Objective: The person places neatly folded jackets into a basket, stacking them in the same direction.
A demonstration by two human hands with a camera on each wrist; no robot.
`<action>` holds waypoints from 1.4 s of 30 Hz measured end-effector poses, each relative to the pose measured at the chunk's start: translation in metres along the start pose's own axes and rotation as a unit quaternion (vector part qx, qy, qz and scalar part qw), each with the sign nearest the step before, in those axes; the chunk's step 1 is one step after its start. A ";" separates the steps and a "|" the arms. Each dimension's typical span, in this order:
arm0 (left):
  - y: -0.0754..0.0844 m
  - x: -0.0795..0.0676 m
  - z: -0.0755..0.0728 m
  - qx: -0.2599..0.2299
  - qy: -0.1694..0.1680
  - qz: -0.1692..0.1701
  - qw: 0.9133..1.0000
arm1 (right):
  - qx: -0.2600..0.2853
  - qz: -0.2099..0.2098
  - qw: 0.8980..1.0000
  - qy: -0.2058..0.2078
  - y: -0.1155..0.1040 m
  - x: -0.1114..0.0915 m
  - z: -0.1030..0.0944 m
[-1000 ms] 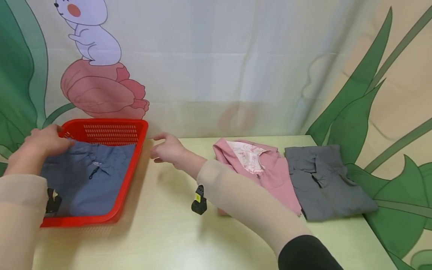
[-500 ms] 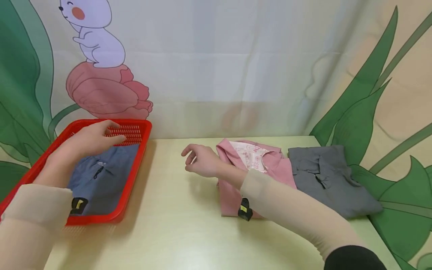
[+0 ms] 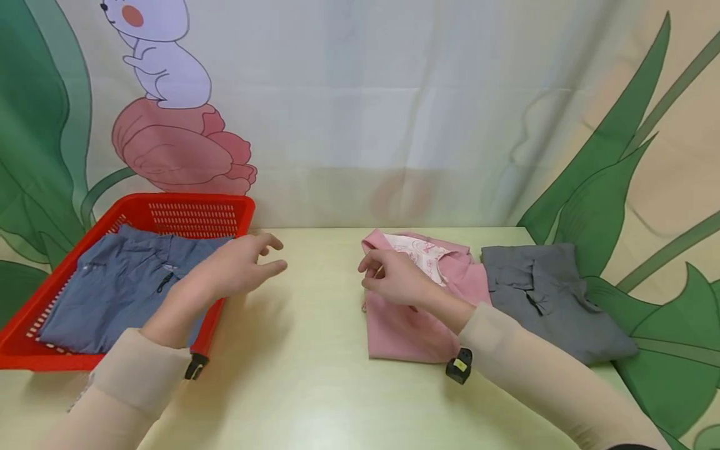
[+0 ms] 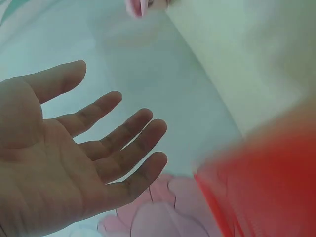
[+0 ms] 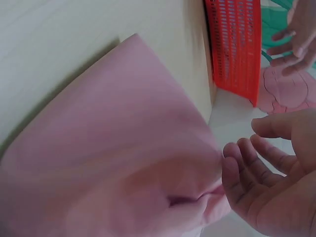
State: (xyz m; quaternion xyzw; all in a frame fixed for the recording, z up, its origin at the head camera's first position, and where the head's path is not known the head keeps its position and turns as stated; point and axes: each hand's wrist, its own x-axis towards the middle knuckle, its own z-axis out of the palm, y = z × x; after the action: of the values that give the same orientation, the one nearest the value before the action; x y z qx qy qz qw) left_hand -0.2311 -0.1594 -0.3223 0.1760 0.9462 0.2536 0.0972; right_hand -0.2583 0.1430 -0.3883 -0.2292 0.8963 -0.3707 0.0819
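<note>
My left hand (image 3: 239, 265) is over the right rim of the red plastic basket (image 3: 197, 199), fingers spread and holding nothing. The left wrist view shows its palm (image 4: 54, 173) with the fingers loosely extended. Inside the basket lies a folded blue garment (image 3: 124, 281) with a small dark zipper pull. Over the left part of a folded pink garment (image 3: 405, 331) is my right hand (image 3: 396, 275), its fingers loosely bent around nothing. White printed fabric shows at the pink garment's neck. In the right wrist view the pink cloth (image 5: 113, 118) spreads beside the fingers.
A folded grey garment (image 3: 545, 300) lies right of the pink one, near the table's right edge. The pale table (image 3: 315, 375) runs back to a printed curtain (image 3: 337, 112). Small black wrist devices show below both sleeves.
My left hand has moved right, from the basket's left side across the blue garment to its right rim. My right hand has moved right, from beside the basket to over the pink garment.
</note>
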 end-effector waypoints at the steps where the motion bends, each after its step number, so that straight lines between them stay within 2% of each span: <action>1: 0.003 0.001 0.005 0.002 -0.002 0.005 1.000 | 0.002 0.014 1.000 0.006 0.003 -0.003 -0.002; 7: 0.014 0.011 0.031 -0.014 -0.019 0.020 1.000 | -0.010 0.072 0.996 0.042 0.023 -0.024 -0.018; 13: 0.017 0.020 0.052 -0.036 -0.039 0.004 0.999 | -0.023 0.085 0.992 0.086 0.047 -0.040 -0.039; 18: 0.016 0.027 0.067 -0.058 -0.051 -0.007 0.997 | -0.061 0.108 0.983 0.134 0.066 -0.048 -0.056; 20: 0.015 0.029 0.071 -0.063 -0.055 -0.010 0.996 | -0.075 0.123 0.979 0.141 0.074 -0.051 -0.062; 23: 0.013 0.034 0.079 -0.071 -0.061 -0.013 0.996 | -0.093 0.149 0.975 0.133 0.086 -0.055 -0.068; 28: 0.008 0.040 0.091 -0.102 -0.067 -0.019 0.992 | -0.121 0.190 0.971 0.081 0.106 -0.057 -0.071; 31: 0.005 0.044 0.098 -0.134 -0.066 -0.019 0.989 | -0.133 0.180 0.972 0.070 0.115 -0.057 -0.069; 36: 0.001 0.049 0.107 -0.181 -0.064 -0.023 0.981 | -0.152 0.158 0.972 0.080 0.121 -0.055 -0.063; 39: -0.001 0.051 0.111 -0.220 -0.069 -0.034 0.973 | -0.161 0.156 0.971 0.083 0.121 -0.053 -0.058; 42: -0.004 0.054 0.114 -0.274 -0.082 -0.049 0.957 | -0.160 0.161 0.971 0.081 0.118 -0.051 -0.054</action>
State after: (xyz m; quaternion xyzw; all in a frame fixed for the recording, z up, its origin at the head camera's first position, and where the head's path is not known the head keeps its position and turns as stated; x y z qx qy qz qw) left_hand -0.2508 -0.0910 -0.4263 0.1166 0.8365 0.4828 0.2312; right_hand -0.2715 0.2737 -0.4340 -0.0615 0.9727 -0.2220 0.0297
